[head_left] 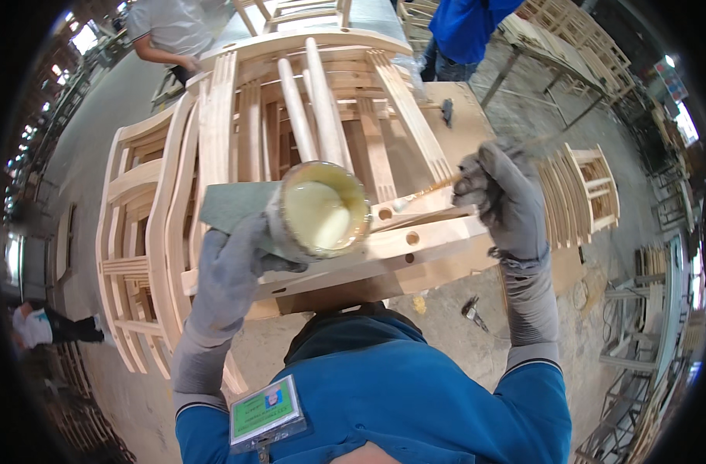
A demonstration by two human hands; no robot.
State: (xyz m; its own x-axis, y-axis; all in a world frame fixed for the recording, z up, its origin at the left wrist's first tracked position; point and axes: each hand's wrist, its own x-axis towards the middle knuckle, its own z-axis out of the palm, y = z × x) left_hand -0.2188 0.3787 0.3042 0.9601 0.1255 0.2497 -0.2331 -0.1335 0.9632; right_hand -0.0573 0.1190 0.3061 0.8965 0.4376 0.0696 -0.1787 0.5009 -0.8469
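My left hand (233,255), in a grey glove, grips a round cup (356,189) with a stained rim, tilted so that its pale, creamy liquid shows. A stiff grey-green sheet (233,203) is pinched between that hand and the cup. My right hand (514,197), gloved too, has its fingers closed around a thin brush (434,188). The brush's pale tip points left, at or just above a light wooden rail (446,238) with round holes; I cannot tell whether they touch. Beyond the cup lie wooden chair parts, with round-edged poles (322,100) resting across them.
Chair frames (148,185) lean at the left, and curved wooden pieces (565,193) stand stacked at the right. A dark tool (446,112) lies on the board; another tool (473,311) lies on the floor. Two people, in white (167,27) and blue (465,31), stand beyond.
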